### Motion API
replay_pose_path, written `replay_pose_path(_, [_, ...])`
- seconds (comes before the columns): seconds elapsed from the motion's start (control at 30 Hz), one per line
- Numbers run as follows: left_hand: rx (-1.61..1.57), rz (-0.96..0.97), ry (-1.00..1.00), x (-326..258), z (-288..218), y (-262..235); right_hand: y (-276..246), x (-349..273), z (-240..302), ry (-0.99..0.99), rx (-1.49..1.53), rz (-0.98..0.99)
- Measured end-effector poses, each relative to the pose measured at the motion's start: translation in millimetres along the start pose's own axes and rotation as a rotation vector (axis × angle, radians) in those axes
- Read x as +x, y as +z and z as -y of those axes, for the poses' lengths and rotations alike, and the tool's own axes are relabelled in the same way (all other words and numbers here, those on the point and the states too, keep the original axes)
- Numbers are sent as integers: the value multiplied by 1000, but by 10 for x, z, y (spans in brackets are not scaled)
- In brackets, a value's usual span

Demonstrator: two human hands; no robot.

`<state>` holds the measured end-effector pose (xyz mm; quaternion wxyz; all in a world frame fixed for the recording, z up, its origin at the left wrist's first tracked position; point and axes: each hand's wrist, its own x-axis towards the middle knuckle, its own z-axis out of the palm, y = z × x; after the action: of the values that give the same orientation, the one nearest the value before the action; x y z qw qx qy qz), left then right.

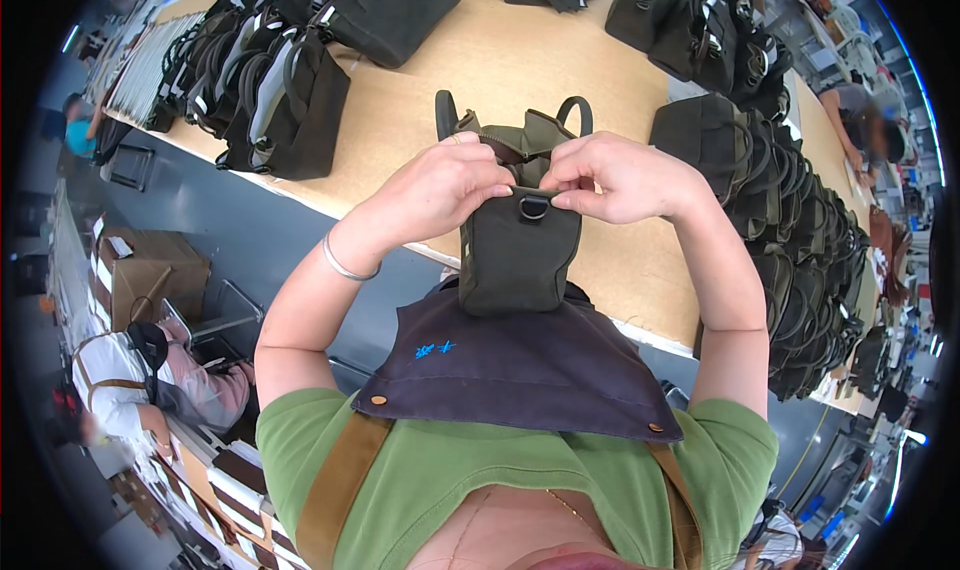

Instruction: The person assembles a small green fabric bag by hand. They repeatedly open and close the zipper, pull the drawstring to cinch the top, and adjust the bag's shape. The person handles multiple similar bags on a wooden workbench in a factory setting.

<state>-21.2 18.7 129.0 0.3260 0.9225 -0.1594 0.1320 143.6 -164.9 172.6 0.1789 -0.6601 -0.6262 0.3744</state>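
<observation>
Two hands at frame centre pinch one olive bag's (518, 245) top edge. Left hand (448, 192): fingers (497, 192) clamped on the rim left of the metal ring (533, 207). Right hand (615, 178): fingertips clamped just right of it. Bag hangs below the fingers, over the table (420, 120) edge.

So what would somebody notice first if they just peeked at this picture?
Right in the middle, the left hand and the right hand pinch the top edge of a small olive-green bag by its metal ring, held up against a dark apron. Behind it lies a long tan worktable, with rows of dark finished bags piled at its left and more bags stacked down its right side.
</observation>
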Motion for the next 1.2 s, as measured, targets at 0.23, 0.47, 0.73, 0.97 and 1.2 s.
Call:
replay_pose_path(0.23, [-15,-43,-33,-18,28,95,126,-4,-69,-88,-80,-137])
replay_pose_path(0.47, [-125,-14,-68,-27,15,56,176,-36,-65,-119,-79,-179])
replay_pose_path(0.73, [-195,-23,-76,-14,49,141,250,-58,-190,-167,-19,-254])
replay_pose_path(0.97, [335,-390,263,-9,-119,198,421,-275,19,-256,-369,-669])
replay_pose_path(1.2, [7,-223,56,-122,168,673,835,-152,-435,-132,41,-579])
